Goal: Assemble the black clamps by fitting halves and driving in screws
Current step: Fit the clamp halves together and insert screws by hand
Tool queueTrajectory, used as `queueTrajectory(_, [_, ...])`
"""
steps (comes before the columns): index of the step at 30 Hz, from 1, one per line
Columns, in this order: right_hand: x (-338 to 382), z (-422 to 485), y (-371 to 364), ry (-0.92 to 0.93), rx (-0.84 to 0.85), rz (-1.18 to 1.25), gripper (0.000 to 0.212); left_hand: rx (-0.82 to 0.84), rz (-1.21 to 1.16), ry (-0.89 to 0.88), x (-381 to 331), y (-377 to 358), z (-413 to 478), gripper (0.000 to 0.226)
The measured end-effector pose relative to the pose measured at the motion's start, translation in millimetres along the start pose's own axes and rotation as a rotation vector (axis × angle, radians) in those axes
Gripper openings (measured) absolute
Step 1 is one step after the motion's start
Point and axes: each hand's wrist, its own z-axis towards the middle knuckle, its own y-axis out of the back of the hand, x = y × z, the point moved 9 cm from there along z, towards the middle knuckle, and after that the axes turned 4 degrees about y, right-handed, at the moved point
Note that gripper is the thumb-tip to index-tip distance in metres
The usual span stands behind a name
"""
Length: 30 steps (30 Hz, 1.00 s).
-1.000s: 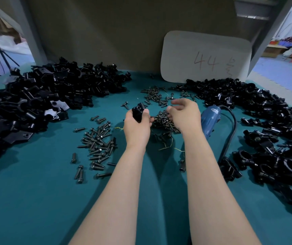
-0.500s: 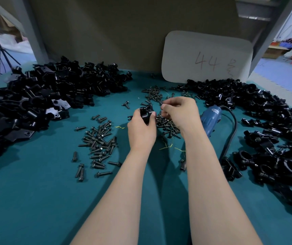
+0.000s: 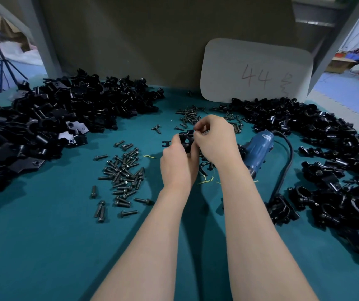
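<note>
1. Right now the left hand point(image 3: 175, 168) has its grip wrapped round the clamp point(image 3: 186, 141), held just above the worktop point(image 3: 44, 246), dead centre between the two black heaps.
2. Opposite it sits the right hand point(image 3: 214, 142), fingertips point(image 3: 197, 131) pinched tight at the clamp's top edge. They're on a screw, I'd judge, though it's too small and too covered to be sure.
3. Danger one is a crooked start. If the halves sit slightly off, the holes won't line up and the thread may bite at an angle.
4. Danger two is a fumble. A pinch that fine can slip, and a dropped screw would vanish among the loose screws point(image 3: 124, 170) strewn just left of the hands.
5. Danger three is the halves parting. Should the left grip ease while the right one pushes, the upper half could slide or pop off.
6. Watch the blue driver point(image 3: 259, 148) too, lying just beside the right wrist. Its cord point(image 3: 287, 161) loops round, so a hasty reach could drag it through the assembled clamps point(image 3: 282, 209) nearby.
</note>
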Motion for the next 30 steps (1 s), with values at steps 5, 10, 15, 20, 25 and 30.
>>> queueTrajectory(5, [3.6, -0.6, -6.9, 0.023, 0.040, 0.060, 0.013, -0.018, 0.015, 0.008, -0.1, 3.5, -0.4, 0.026])
queueTrajectory(10, [-1.5, -1.5, -4.3, -0.001, 0.034, 0.129, 0.012, -0.037, -0.046, 0.026, 2.4, 6.4, 1.5, 0.035])
queueTrajectory(15, [2.4, -1.6, -8.4, 0.007, 0.013, 0.054, 0.008, -0.058, -0.093, 0.041, 4.1, 8.7, 2.4, 0.038])
queueTrajectory(20, [0.2, -1.1, -17.8, -0.037, 0.023, -0.043, 0.020, -0.058, -0.109, 0.039, 3.8, 8.6, 0.4, 0.033])
queueTrajectory(25, [-1.3, -2.7, -24.3, -0.032, 0.023, -0.122, 0.031, -0.059, -0.040, 0.041, 3.8, 7.6, 1.4, 0.028])
queueTrajectory(30, [-7.6, -5.9, -18.3, -0.068, -0.031, -0.067, 0.030, -0.052, 0.015, 0.004, 1.0, 6.4, 0.0, 0.024])
